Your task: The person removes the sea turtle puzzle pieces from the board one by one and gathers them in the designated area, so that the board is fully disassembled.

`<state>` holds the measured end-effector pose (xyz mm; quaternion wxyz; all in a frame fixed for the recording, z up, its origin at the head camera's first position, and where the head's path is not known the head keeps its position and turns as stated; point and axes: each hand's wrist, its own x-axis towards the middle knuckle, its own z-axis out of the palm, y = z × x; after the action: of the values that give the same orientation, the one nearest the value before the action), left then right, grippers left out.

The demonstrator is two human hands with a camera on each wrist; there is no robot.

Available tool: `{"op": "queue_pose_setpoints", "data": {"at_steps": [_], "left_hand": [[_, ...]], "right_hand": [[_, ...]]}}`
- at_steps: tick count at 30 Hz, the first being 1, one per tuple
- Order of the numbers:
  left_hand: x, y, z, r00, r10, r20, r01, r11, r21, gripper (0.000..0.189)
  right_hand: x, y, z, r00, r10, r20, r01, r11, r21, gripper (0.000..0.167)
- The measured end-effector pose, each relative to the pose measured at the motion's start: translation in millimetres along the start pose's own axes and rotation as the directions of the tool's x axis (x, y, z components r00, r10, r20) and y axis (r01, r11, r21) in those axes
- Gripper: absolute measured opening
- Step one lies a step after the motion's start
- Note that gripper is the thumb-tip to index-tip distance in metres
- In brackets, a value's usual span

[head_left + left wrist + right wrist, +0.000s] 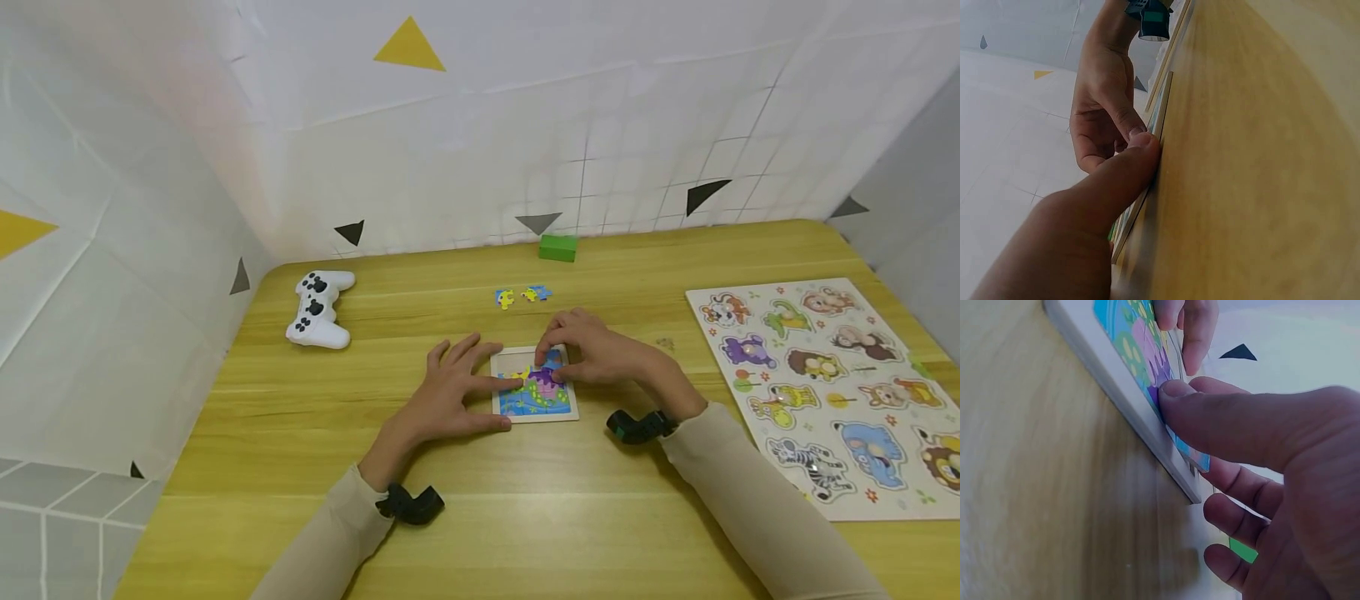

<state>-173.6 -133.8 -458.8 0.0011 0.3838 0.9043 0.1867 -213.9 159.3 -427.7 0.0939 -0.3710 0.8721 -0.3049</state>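
A small jigsaw puzzle in a pale frame [543, 418] lies at mid-table, its picture mostly filled and its upper left part bare. My left hand [446, 396] is spread at its left side; the index finger touches the pieces and the thumb rests against the frame's near edge. From the right, my right hand [600, 350] pinches a puzzle piece [1200, 460] at the upper right of the picture. That piece sits tilted, one edge above the frame, partly hidden by the thumb. Beyond the frame lie a yellow-and-blue piece [505, 298] and more loose pieces [537, 293].
A white game controller [318, 308] lies at the back left, and a green block [557, 248] stands near the back edge. On the right is a large animal puzzle board [810, 400]. White sheeting [465, 167] hangs behind the table.
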Motion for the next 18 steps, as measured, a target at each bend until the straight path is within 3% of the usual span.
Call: {"op": "queue_pose_setpoints", "data": {"at_steps": [11,15,18], "left_hand": [[0.1,-0.5,1.9,1.0,0.001,-0.002,-0.001,1.0,0.007,0.055],[0.1,-0.4,1.7,1.0,-0.003,0.003,0.003,1.0,0.008,0.055],[0.1,-0.6,2.0,1.0,-0.004,0.003,0.004,1.0,0.002,0.055]], "right_hand": [[0.7,-0.8,-1.3,1.0,-0.008,0.003,0.008,1.0,0.02,0.031],[0.5,2.7,-1.5,1.0,0.028,-0.002,-0.028,0.997,0.066,0.045],[0.5,4.7,-2.1,0.998,0.062,0.002,-0.062,0.991,0.119,0.046]]}}
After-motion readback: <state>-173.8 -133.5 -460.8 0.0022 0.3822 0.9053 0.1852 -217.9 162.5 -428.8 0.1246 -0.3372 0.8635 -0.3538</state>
